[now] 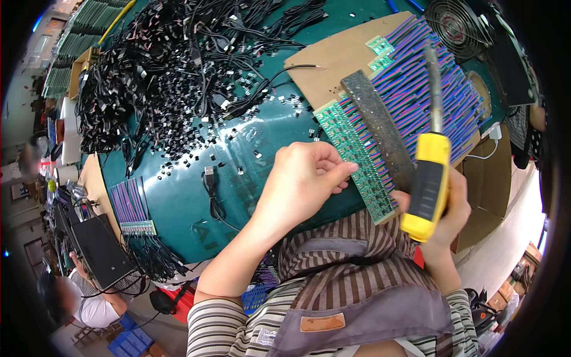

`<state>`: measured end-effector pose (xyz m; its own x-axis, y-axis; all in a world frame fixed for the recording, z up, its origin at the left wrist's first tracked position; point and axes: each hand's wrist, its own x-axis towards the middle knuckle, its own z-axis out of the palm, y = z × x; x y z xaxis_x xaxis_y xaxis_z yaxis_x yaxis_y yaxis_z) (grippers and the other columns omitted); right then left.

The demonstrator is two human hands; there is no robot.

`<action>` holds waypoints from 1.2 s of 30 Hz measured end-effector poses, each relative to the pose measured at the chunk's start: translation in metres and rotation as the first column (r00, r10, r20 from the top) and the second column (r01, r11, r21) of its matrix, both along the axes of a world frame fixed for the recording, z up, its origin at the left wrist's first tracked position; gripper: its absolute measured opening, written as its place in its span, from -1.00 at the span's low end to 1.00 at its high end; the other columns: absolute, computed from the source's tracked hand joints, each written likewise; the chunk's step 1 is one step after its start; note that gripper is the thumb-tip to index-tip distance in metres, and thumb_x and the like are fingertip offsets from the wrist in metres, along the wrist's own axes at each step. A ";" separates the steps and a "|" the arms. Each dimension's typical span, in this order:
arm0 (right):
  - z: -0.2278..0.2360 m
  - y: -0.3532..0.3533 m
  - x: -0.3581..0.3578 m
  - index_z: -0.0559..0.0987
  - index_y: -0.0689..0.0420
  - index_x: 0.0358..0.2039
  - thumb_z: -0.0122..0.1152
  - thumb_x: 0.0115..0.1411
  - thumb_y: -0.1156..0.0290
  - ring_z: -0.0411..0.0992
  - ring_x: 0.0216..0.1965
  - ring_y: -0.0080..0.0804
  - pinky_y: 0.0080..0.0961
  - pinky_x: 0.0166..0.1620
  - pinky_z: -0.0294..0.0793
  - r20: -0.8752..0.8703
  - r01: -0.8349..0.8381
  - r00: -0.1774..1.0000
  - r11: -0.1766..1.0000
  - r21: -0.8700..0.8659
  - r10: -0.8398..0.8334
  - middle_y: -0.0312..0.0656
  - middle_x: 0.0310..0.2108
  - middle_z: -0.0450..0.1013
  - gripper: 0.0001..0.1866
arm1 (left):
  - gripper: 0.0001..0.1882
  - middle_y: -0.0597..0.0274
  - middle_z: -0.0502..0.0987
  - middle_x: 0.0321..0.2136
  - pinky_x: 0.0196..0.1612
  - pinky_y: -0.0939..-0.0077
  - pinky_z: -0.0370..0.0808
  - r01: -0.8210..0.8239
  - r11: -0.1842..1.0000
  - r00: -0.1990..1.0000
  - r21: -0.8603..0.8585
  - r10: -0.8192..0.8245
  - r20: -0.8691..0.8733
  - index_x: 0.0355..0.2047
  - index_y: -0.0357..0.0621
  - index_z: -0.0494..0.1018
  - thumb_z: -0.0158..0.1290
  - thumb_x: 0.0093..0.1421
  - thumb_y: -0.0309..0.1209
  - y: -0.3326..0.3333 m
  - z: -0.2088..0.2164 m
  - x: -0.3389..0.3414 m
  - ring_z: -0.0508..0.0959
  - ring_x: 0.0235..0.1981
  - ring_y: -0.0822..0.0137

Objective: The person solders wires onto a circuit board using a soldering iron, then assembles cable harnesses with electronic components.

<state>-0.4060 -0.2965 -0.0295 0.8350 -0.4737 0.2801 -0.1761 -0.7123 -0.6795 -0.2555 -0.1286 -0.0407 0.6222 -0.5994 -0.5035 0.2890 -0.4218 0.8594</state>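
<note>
My right hand (449,211) grips a yellow and black soldering iron (429,184), its metal shaft pointing away from me over a bundle of ribbon wires (410,89). My left hand (312,172) is closed in a pinch at the near left edge of a green circuit board panel (360,163); what its fingertips hold, if anything, is hidden. The wires, purple, blue and red, run from this panel to the far right. A long dark speckled bar (380,128) lies across them. My right thumb is close to the panel's near end.
Black USB cables (154,65) are heaped at the far left of the green mat (178,220), with many small black parts around them. One USB cable (209,187) lies nearer. A finished-looking wired strip (137,228) lies left. A fan (455,27) stands far right; another person (98,303) sits left.
</note>
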 end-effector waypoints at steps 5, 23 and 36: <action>0.004 -0.037 -0.041 0.32 0.38 0.10 0.20 0.22 0.21 0.40 -0.34 -0.57 -0.65 -0.42 0.42 0.163 0.118 0.961 0.863 0.492 -0.224 0.00 -0.16 0.46 -0.42 | -0.83 0.18 0.61 -0.53 -0.38 0.64 0.52 0.046 0.995 0.980 0.084 -0.061 0.189 -0.34 -0.40 0.55 0.20 0.14 -0.49 0.014 0.012 -0.006 0.60 -0.48 0.51; 0.014 -0.013 -0.058 0.11 0.37 0.17 -0.06 0.29 -0.15 0.29 -0.48 -0.56 -0.69 -0.60 0.39 0.273 -0.262 0.962 0.382 0.886 0.027 0.15 -0.14 0.40 -0.20 | -0.83 0.17 0.57 -0.50 -0.33 0.44 0.46 -0.009 0.945 0.472 0.326 -0.284 0.835 -0.35 -0.21 0.61 0.24 -0.01 -0.51 0.076 -0.001 0.043 0.54 -0.45 0.32; 0.016 0.014 -0.045 0.14 0.18 0.25 -0.15 0.27 -0.24 0.32 -0.45 -0.56 -0.57 -0.37 0.42 -0.098 -0.090 0.964 0.650 0.754 0.248 -0.01 0.11 0.33 -0.21 | -0.77 0.03 0.62 -0.31 -0.21 0.58 0.57 -0.273 0.946 0.962 -0.173 0.269 -0.048 -0.14 -0.44 0.52 0.09 0.24 -0.52 0.021 0.000 0.018 0.61 -0.32 0.40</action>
<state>-0.4505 -0.2828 -0.0134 0.9179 -0.3019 -0.2576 -0.2759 -0.0189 -0.9610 -0.2377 -0.1079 -0.0407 0.7630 -0.4902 -0.4214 0.3923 -0.1671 0.9045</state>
